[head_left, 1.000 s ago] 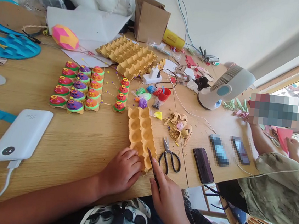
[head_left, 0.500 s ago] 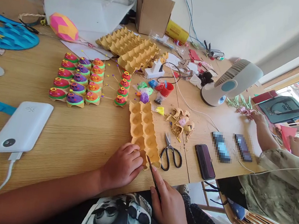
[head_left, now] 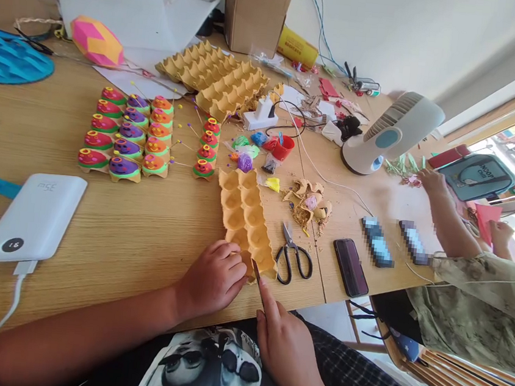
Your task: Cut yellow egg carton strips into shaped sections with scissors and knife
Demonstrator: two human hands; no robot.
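Observation:
A strip of tan egg carton (head_left: 247, 207) with two rows of cups lies on the wooden table in front of me. My left hand (head_left: 217, 275) grips its near left corner, fingers curled over the edge. In my right hand (head_left: 285, 343) is a thin knife (head_left: 256, 276), index finger stretched along its back. The blade's tip touches the carton between the two rows at the near end. Black-handled scissors (head_left: 294, 258) lie partly open just right of the carton. Torn carton scraps and crumbs (head_left: 310, 203) are heaped beyond them.
Painted carton-cup figures (head_left: 128, 133) stand in rows at left. A white power bank (head_left: 34, 218) lies nearer. Larger egg trays (head_left: 232, 86), a red cup (head_left: 283, 149) and a fan (head_left: 390, 133) are farther back. A phone (head_left: 351, 267) lies right; a co-worker's arm (head_left: 451, 216) reaches in.
The view has shifted slightly, so the table's things sit a little further left and higher. Both hands keep their hold, the knife still at the carton. The co-worker's hands have barely moved.

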